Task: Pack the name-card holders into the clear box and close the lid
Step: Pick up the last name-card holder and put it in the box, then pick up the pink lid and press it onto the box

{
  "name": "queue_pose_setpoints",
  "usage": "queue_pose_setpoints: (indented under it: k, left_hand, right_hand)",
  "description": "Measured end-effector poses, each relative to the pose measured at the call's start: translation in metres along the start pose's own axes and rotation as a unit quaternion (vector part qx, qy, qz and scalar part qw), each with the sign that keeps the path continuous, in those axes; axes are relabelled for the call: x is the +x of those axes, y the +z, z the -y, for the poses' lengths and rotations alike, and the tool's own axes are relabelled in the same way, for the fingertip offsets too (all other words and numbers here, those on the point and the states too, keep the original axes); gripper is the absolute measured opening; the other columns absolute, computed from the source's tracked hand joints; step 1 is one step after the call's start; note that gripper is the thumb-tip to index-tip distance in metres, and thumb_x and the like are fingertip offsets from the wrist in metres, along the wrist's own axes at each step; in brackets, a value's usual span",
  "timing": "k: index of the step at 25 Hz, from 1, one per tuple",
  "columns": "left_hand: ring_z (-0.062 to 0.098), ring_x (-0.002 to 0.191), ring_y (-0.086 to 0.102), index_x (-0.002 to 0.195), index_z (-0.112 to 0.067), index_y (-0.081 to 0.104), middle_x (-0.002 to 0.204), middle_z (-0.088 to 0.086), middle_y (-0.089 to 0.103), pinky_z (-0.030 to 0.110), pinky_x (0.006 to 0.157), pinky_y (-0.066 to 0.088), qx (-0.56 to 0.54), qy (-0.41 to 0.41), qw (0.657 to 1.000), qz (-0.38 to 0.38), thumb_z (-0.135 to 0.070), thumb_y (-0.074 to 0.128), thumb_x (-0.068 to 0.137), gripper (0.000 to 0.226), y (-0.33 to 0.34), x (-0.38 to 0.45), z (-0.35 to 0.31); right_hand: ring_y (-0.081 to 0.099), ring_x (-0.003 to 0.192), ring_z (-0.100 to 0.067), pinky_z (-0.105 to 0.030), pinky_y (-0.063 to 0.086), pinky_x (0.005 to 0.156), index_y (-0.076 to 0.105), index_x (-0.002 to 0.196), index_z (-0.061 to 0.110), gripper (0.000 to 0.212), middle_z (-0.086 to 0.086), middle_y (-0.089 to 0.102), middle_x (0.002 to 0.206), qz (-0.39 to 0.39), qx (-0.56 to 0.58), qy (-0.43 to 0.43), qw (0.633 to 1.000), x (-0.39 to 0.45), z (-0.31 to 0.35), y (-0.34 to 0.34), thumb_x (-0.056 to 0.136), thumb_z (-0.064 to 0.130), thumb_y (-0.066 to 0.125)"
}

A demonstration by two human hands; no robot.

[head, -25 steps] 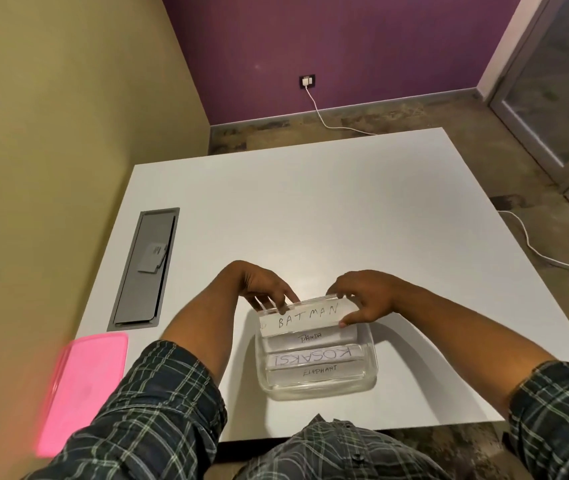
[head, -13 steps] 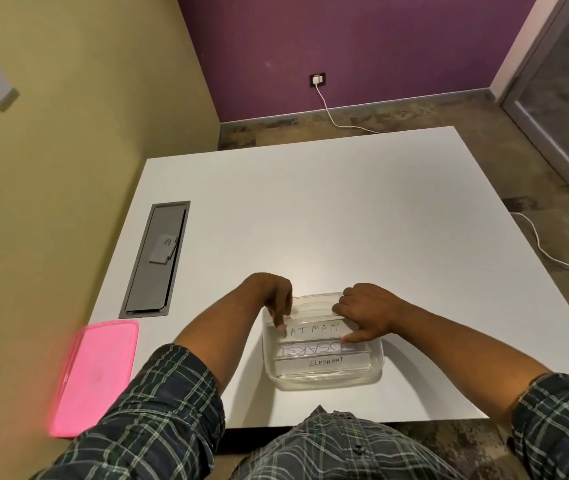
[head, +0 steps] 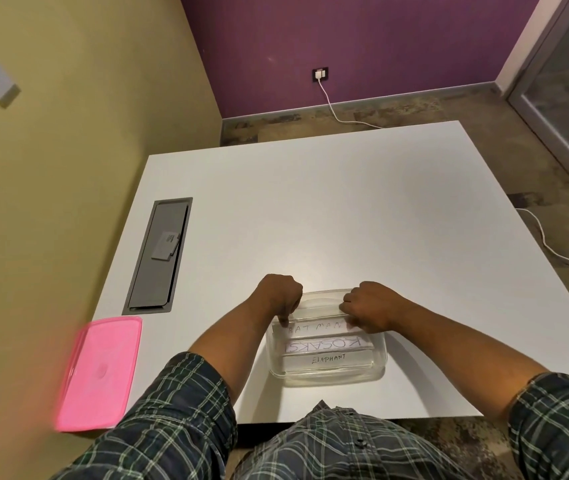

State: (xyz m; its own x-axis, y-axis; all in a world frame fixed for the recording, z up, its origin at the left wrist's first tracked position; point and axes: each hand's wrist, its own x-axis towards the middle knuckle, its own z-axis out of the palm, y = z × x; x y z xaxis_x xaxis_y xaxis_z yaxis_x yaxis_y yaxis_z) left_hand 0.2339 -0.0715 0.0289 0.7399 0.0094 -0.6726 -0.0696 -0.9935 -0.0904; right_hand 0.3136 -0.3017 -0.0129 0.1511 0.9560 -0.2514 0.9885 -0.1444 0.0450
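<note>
The clear box (head: 326, 370) sits on the white desk (head: 345, 220) at its near edge, uncovered. Three name-card holders lie inside it: "BATMAN" (head: 314, 330) at the far side, "KOSAKSI" (head: 324, 344) in the middle, "ELEPHANT" (head: 328, 360) nearest.

The left hand (head: 281, 294) is curled, fingertips pressing down on the left end of the BATMAN holder. The right hand (head: 368, 308) is curled over that holder's right end, pinching it.

The pink lid (head: 99, 372) lies at the desk's left near corner, overhanging the edge, well apart from the box.

A grey cable hatch (head: 158, 256) is set into the desk's left side.
</note>
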Motion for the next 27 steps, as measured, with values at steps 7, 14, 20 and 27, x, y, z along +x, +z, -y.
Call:
queue_pose_setpoints:
  k: [7,14,20,27]
  left_hand:
    - [0.026,0.094,0.071,0.104,-0.019,0.075,0.108,0.002,0.073,0.029,0.074,0.049,0.022,0.004,0.998,-0.058,-0.027,0.082,0.076,0.030,0.000,-0.005,0.005]
    - [0.021,0.087,0.069,0.088,-0.020,0.075,0.088,-0.002,0.075,0.027,0.068,0.045,-0.163,-0.034,0.976,-0.137,-0.050,0.069,0.081,0.032,0.010,-0.026,0.017]
    - [0.026,0.067,0.059,0.066,-0.018,0.053,0.064,-0.001,0.062,0.027,0.058,0.038,-0.292,-0.211,0.884,-0.300,-0.038,0.050,0.094,0.035,0.042,-0.070,0.065]
    - [0.026,0.114,0.061,0.123,-0.019,0.062,0.125,0.000,0.064,0.035,0.093,0.048,-0.331,-0.346,0.841,-0.254,-0.033,0.054,0.096,0.031,0.132,-0.142,0.131]
  right_hand:
    - [0.066,0.091,-0.031,-0.035,0.044,0.069,0.065,0.102,0.015,0.020,-0.006,0.070,0.101,0.058,-0.012,0.041,0.997,0.006,-0.002,-0.010,0.095,0.031,0.055]
    - [0.066,0.066,-0.029,-0.030,0.042,0.053,0.065,0.084,0.017,0.039,-0.002,0.068,0.076,-0.060,-0.020,-0.010,0.998,0.010,-0.010,-0.023,0.096,0.052,0.054]
    - [0.064,0.056,-0.020,-0.025,0.042,0.047,0.070,0.084,0.027,0.034,0.008,0.066,0.069,-0.200,0.076,0.041,0.976,0.068,0.009,-0.057,0.100,0.044,0.046]
    - [0.065,0.101,-0.025,-0.036,0.052,0.073,0.048,0.142,0.023,0.047,0.002,0.060,0.128,-0.124,0.088,-0.028,0.988,0.180,0.074,-0.096,0.098,0.040,0.052]
